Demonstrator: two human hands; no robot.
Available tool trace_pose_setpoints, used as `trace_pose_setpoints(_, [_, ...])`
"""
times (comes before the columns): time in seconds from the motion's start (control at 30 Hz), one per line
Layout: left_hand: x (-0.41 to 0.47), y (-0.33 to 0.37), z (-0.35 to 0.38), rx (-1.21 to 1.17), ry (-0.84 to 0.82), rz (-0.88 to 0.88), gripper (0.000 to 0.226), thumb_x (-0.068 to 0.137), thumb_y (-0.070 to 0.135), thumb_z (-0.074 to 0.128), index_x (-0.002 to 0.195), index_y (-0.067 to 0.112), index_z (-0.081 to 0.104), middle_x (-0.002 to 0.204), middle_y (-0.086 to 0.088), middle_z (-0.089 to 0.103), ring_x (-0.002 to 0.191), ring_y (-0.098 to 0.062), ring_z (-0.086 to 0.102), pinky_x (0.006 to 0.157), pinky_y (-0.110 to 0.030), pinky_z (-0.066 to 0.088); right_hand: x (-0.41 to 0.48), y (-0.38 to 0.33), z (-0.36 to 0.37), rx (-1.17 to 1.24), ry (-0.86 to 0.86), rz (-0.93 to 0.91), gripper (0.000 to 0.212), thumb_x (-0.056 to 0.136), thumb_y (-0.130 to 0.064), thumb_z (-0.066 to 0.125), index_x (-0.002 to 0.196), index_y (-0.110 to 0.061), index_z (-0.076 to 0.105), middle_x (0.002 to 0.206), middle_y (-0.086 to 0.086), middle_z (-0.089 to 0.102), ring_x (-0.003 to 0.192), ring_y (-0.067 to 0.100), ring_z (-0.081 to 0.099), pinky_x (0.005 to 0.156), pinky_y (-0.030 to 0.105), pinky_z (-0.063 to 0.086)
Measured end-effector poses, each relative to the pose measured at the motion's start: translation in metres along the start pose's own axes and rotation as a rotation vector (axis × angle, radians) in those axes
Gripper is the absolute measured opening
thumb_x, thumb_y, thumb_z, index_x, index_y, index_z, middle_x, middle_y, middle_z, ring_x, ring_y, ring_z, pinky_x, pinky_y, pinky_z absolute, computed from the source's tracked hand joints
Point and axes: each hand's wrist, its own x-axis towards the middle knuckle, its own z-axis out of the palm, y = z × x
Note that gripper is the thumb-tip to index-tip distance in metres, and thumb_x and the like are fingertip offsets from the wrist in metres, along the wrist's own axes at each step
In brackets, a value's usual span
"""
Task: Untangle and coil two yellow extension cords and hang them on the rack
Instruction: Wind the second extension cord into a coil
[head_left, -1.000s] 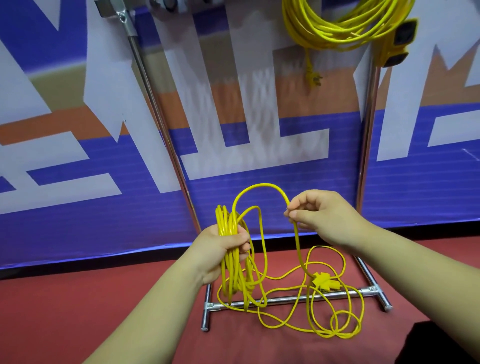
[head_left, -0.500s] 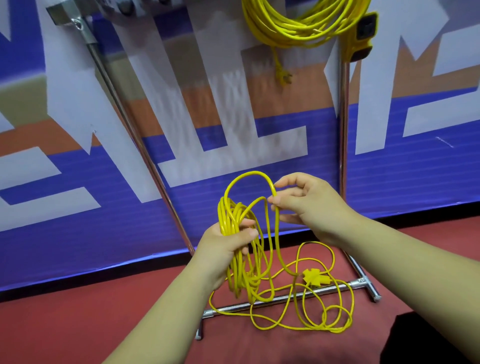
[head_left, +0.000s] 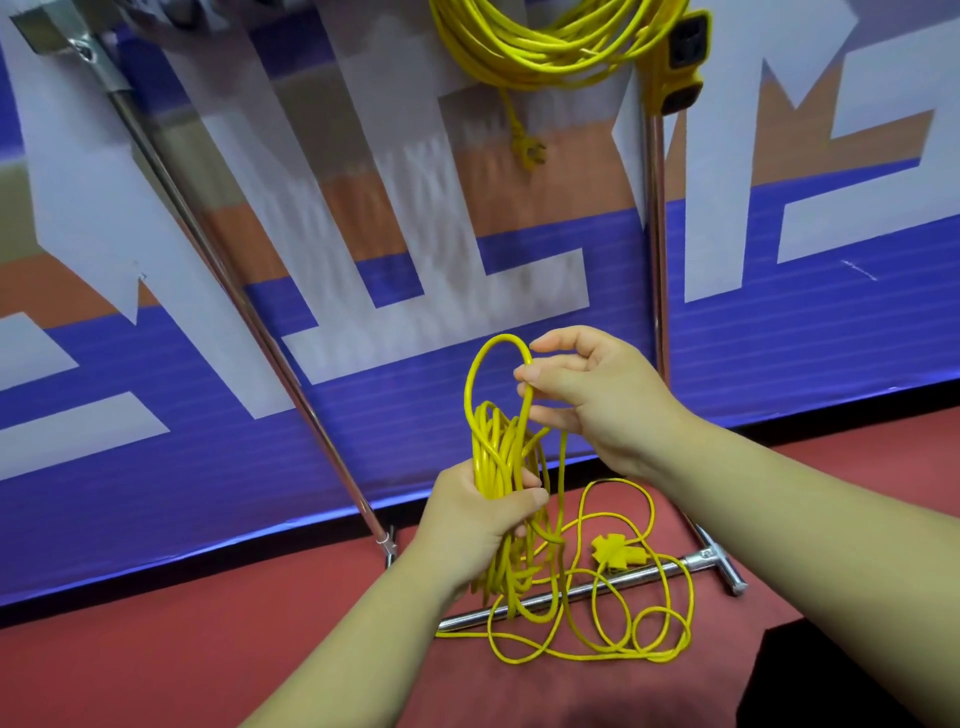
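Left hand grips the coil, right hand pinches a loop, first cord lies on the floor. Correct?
Not quite. The head view shows the first cord hanging coiled on the rack, not on the floor. The rest holds: left hand grips the coil, right hand pinches a loop.

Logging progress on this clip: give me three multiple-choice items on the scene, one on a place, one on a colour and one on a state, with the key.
1. Where is the finished coil?
A. on the floor
B. hanging high at the rack
C. over a forearm

2. What colour is the floor?
A. green
B. red
C. grey

3. The second cord is:
A. partly coiled
B. fully coiled
C. knotted round an upright

Key:
1 B: it hangs up between the uprights.
2 B: the floor is plainly red.
3 A: the left hand grips a bundle, the right hand pinches a loop, and loose loops lie on the floor.
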Motion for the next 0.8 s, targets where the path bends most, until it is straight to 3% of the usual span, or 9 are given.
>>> trace_pose_setpoints(0.2, [0.002,-0.004,0.002,0.013,-0.039,-0.035,0.008,0.084,0.014,0.077,0.081,0.013,0.070,0.059,-0.010,0.060,0.054,-0.022,0.053,0.054,-0.030,0.046,0.005,-0.004,-0.008,0.045,0.053,-0.027,0.019,0.089,-0.004,0.071,0.102,-0.014,0.062,0.086,0.005,0.074,0.080,0.013,0.072,0.062,0.025,0.057])
trace_pose_setpoints(0.33, [0.003,0.000,0.003,-0.070,-0.012,-0.026,0.010,0.084,0.007,0.076,0.081,0.009,0.066,0.061,-0.012,0.061,0.054,-0.022,0.053,0.052,-0.026,0.045,0.006,-0.003,-0.009,0.007,0.032,-0.052,0.013,0.092,-0.008,0.067,0.103,-0.014,0.062,0.098,0.013,0.072,0.087,0.018,0.072,0.071,0.030,0.060])
trace_pose_setpoints(0.47, [0.007,0.017,-0.011,-0.166,0.046,0.029,0.012,0.075,0.016,0.078,0.070,0.022,0.068,0.059,-0.009,0.058,0.053,-0.018,0.054,0.052,-0.027,0.045,0.003,0.006,-0.010,-0.191,-0.047,-0.065,0.021,0.096,-0.011,0.063,0.114,-0.014,0.054,0.108,0.011,0.068,0.099,0.026,0.071,0.090,0.042,0.057])
trace_pose_setpoints(0.63, [0.007,0.037,-0.040,-0.311,0.153,0.088,0.019,0.089,0.004,0.068,0.075,0.017,0.067,0.056,-0.005,0.055,0.047,-0.014,0.050,0.048,-0.023,0.044,-0.002,0.030,-0.011,-0.454,-0.278,-0.027,0.020,0.091,-0.005,0.068,0.100,-0.013,0.052,0.106,0.009,0.071,0.091,0.017,0.066,0.091,0.039,0.054])
trace_pose_setpoints(0.8, [0.005,0.050,-0.066,-0.453,0.222,0.107,0.015,0.091,0.007,0.064,0.079,0.015,0.061,0.053,-0.003,0.050,0.044,-0.012,0.046,0.046,-0.022,0.043,-0.005,0.053,-0.005,-0.603,-0.429,-0.032,0.021,0.088,0.000,0.069,0.096,-0.017,0.058,0.112,0.008,0.070,0.091,0.025,0.069,0.092,0.041,0.054])
